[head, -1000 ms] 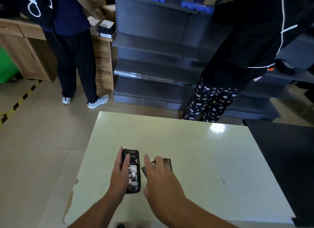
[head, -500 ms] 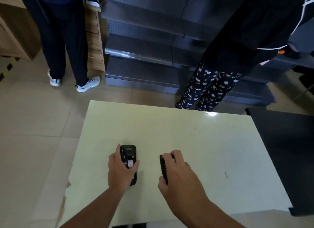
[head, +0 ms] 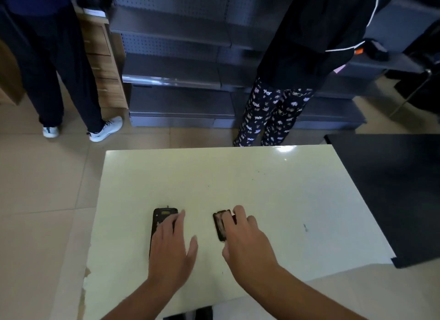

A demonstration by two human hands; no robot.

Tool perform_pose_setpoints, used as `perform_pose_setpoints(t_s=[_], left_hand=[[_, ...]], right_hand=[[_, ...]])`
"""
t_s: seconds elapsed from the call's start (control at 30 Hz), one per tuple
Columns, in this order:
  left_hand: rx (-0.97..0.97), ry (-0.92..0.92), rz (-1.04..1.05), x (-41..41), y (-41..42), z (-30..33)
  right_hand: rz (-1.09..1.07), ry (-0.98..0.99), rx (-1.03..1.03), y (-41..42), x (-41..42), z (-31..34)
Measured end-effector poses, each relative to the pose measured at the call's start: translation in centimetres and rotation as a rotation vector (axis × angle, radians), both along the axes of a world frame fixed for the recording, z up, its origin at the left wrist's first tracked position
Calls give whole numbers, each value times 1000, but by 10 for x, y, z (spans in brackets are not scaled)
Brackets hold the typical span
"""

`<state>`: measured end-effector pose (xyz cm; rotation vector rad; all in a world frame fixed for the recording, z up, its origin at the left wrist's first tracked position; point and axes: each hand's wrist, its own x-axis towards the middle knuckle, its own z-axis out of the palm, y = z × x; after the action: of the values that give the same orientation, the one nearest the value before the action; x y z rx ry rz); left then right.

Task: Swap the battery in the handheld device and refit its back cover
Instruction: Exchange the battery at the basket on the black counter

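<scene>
Two hands, left hand (head: 170, 248) flat on device (head: 158, 221), right hand (head: 247, 241) gripping cover (head: 220, 225)

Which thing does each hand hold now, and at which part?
The left hand lies flat on the handheld device. The right hand pinches a dark flat piece by its right edge.

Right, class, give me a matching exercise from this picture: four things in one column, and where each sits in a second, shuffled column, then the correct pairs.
Things:
1. handheld device
2. back cover
3. white sneakers
4. black surface

Places:
A. on the floor beyond the table's far left corner
B. under the left hand
C. beside the table's right edge
D. at the right hand's fingertips

Pairs: 1-B, 2-D, 3-A, 4-C
</scene>
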<state>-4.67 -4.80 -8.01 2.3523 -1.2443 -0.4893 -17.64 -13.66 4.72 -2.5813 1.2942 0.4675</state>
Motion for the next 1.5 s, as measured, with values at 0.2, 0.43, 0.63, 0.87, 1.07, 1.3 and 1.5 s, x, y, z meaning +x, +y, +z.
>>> perform_pose_setpoints(t_s=[0.2, 0.43, 0.63, 0.87, 1.07, 1.3, 1.5], left_hand=[[-109, -43, -261, -32, -20, 52], [-115, -151, -411, -87, -52, 79], [-74, -239, -467, -162, -83, 87], [-85, -359, -423, -298, -143, 114], [-119, -369, -471, -422, -206, 133], [-131, -388, -560, -551, -300, 123], [-120, -313, -583, -670, -417, 98]], right_hand=[[-62, -6, -25, -16, -45, -1], [-154, -62, -47, -41, -113, 4], [-215, -117, -65, -77, -204, 7], [-194, -184, -90, -141, -341, 19], [-218, -239, -127, -193, -457, 37], [-288, -247, -103, -262, -585, 35], [-339, -234, -104, -365, -697, 31]])
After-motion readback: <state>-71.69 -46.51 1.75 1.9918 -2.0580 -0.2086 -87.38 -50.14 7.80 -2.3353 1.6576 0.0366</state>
